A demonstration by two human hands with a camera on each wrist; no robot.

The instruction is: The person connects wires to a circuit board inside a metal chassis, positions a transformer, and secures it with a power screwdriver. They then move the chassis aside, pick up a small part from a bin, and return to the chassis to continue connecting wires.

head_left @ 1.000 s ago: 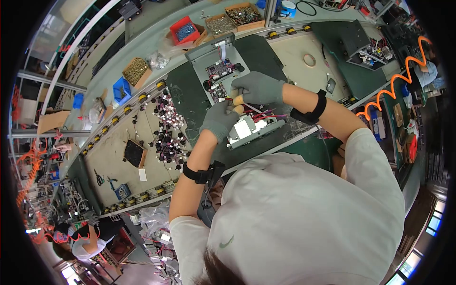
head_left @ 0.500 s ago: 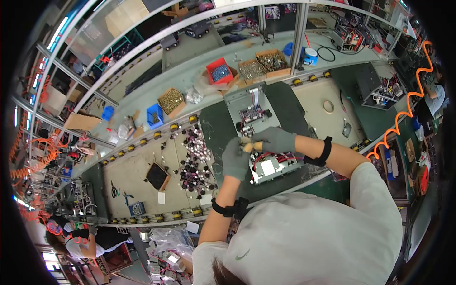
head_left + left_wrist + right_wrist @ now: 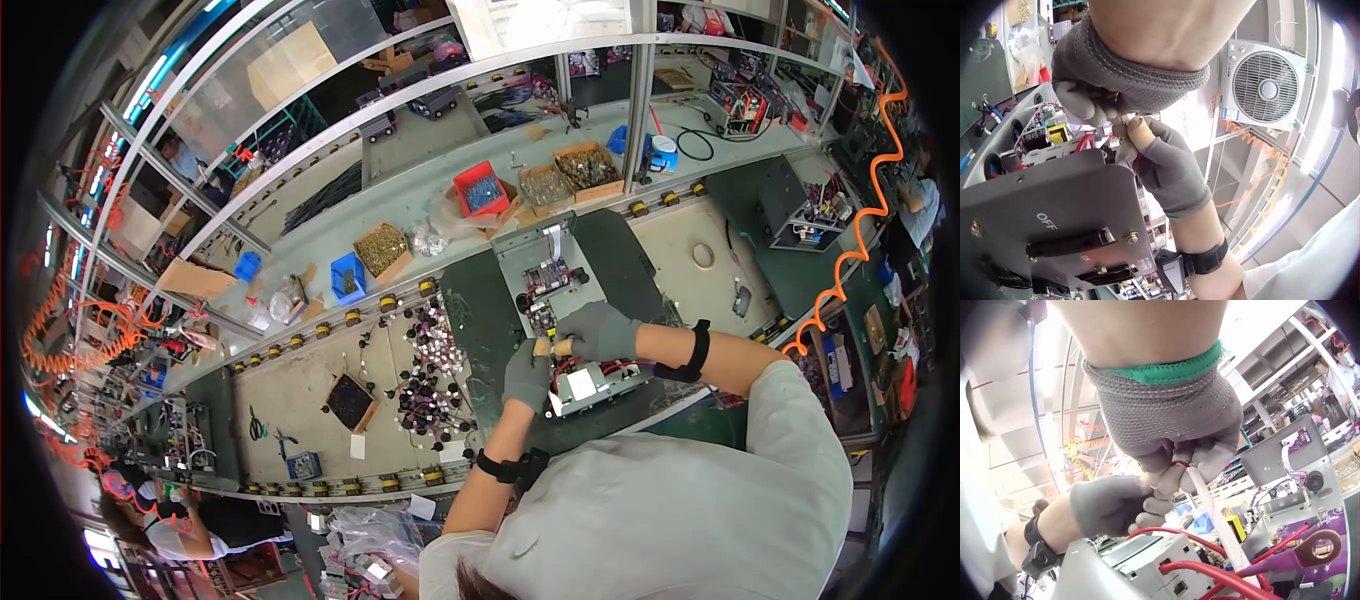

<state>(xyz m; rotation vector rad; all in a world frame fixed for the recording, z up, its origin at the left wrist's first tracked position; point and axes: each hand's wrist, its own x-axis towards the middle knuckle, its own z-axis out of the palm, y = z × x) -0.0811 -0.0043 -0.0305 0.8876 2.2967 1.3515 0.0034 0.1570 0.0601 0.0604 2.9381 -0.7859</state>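
Note:
Both hands wear grey gloves with tan thumb tips, and their fingertips meet over an open metal chassis (image 3: 512, 262). With curled fingers the right hand (image 3: 606, 333) pinches a thin red wire (image 3: 1180, 464), beside a white flat strip (image 3: 1217, 520) that hangs from its fingertips. The left hand (image 3: 526, 376) faces it, thumb and fingers closed at a small white piece (image 3: 1127, 117) between the two hands; its far end is hidden by the fingers. Below lie thick red wires (image 3: 1200, 569), a purple-sleeved ring terminal (image 3: 1319, 550) and a white block (image 3: 1154, 565). The chassis panel (image 3: 1054, 203) is marked OFF.
Left of the chassis a pile of small black-and-white wired parts (image 3: 430, 375) covers the bench. A black box (image 3: 351, 402) sits farther left. Behind stand a red bin (image 3: 482, 188), a blue bin (image 3: 348, 277) and boxes of screws. Another chassis (image 3: 800, 205) stands at right.
The head view has swung upward, so the bench appears lower and farther right. The hands have drawn together, fingertip to fingertip, over the chassis.

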